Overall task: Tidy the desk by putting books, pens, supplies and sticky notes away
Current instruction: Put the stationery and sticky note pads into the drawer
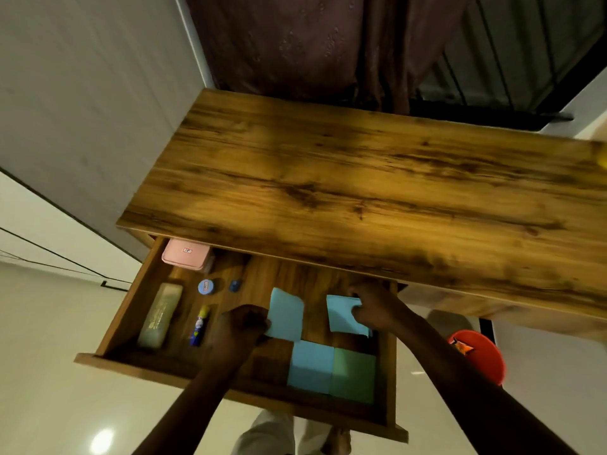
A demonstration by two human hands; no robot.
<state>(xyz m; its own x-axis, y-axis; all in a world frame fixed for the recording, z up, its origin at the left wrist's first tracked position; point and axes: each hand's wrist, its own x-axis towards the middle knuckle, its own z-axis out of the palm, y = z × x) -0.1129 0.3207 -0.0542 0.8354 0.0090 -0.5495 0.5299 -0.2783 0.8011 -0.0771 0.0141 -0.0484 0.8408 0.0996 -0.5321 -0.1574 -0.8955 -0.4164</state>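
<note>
Blue notes [286,313] [345,315] [310,367] 3 | green note [353,376] 1 | left hand [241,326], right hand [374,310] holding

Drawer [147,367] holds pink box [187,254], glue stick [199,325], blue pad [310,367], green pad [353,376].

A dark maroon curtain [295,37] hangs at top centre. A red round object [479,356] sits lower right on the pale floor [49,372]. A black cable [49,251] runs at left.
</note>
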